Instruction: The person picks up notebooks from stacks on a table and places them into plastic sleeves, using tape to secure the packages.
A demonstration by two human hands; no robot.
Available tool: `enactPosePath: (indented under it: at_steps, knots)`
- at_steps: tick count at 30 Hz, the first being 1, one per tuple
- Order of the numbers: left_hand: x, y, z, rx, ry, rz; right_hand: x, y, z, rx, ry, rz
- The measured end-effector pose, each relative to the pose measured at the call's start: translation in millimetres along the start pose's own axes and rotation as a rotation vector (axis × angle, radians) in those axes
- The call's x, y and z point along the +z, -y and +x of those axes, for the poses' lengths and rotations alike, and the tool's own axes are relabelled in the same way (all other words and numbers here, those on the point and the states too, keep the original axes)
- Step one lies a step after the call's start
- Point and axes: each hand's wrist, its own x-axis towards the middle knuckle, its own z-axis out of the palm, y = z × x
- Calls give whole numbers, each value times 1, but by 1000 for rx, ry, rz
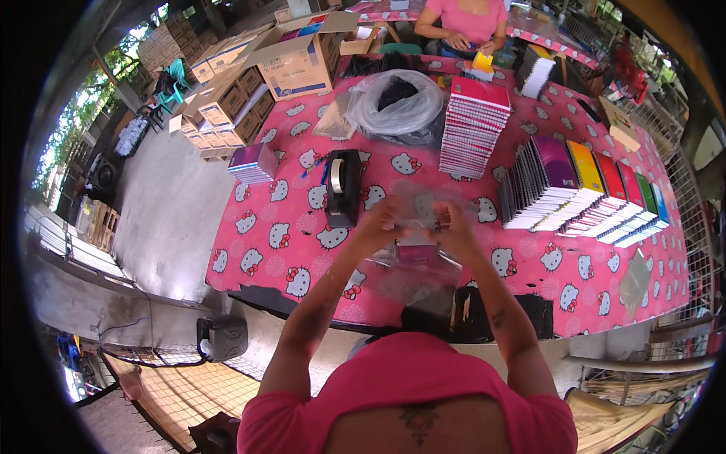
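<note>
Over the near middle of the table, my left hand (378, 225) and my right hand (454, 228) are raised on either side of a clear plastic bag (414, 204). The fingers of both hands are closed on its edges. Below it, a purple notebook (416, 256) partly shows among clear plastic; whether it lies inside a bag I cannot tell. A black tape dispenser (344, 189) with a roll of tape stands just left of my left hand.
A tall stack of red notebooks (475, 125) stands beyond my hands. Rows of spiral notebooks (556, 163) in several colours lie at right. A coil of clear plastic (363, 106), a small purple notebook stack (252, 163) and a cardboard box (291, 68) sit farther left. Across the table a person (465, 23) handles something yellow.
</note>
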Motion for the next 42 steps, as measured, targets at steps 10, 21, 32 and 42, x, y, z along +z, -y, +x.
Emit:
enactPosePath:
  at_steps: [10,21,32,42]
  knots:
    - [-82,67,-19,-514,-404,-385,18,-13,4,90,-153,60]
    - [-106,32,23,100,210,746,18,-14,1,77,-182,44]
    - [-6,4,102,-229,1005,-8,20,-19,3,128,-80,166]
    - [44,-86,7,608,49,800,-15,-137,-67,117,278,-99]
